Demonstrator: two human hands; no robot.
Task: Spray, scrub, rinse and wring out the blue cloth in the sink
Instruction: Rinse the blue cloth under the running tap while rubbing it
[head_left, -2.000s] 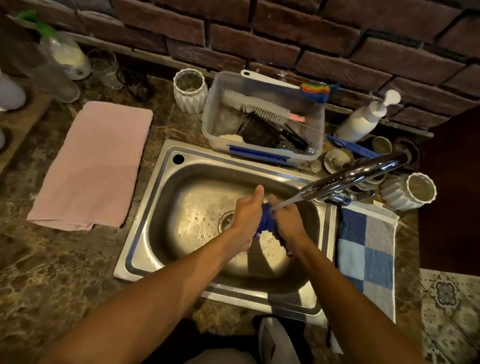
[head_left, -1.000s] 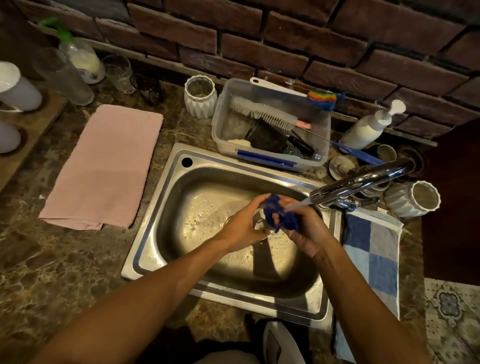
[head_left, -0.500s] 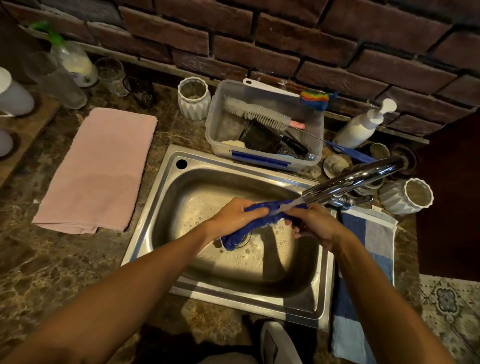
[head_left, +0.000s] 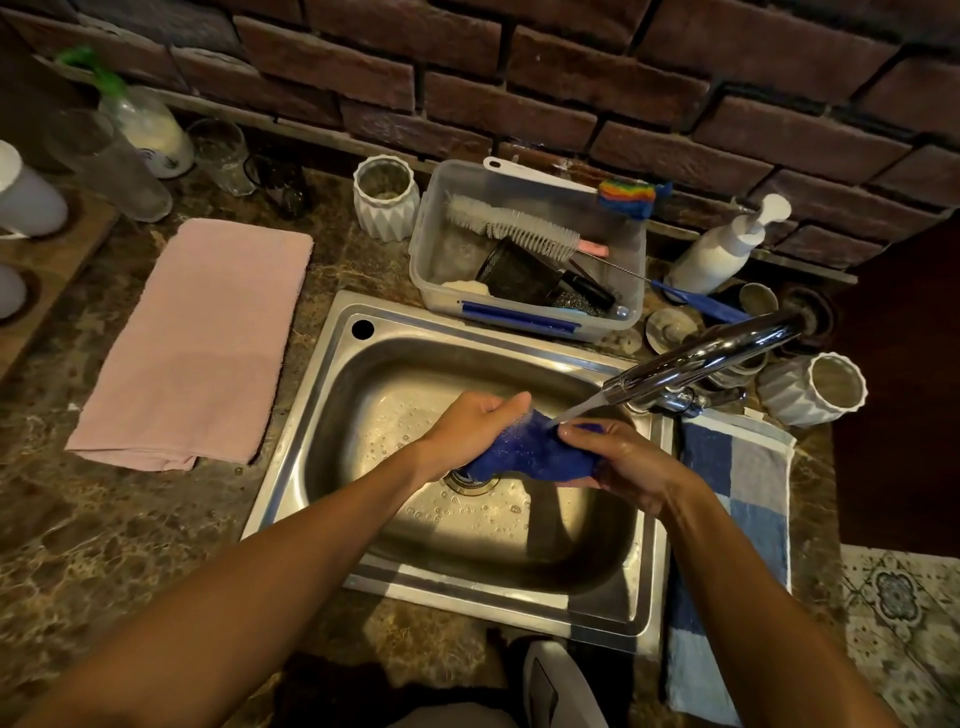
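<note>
- A person's two bare hands hold a wet blue cloth over the basin of a steel sink, above the drain.
- The left hand grips one end of the cloth, fingers curled round it.
- The right hand grips the other end (thumb on top).
- A chrome tap pours a thin stream onto the cloth between the hands.
- A pink towel lies on the counter left of the sink; a checked blue towel lies to its right.
</note>
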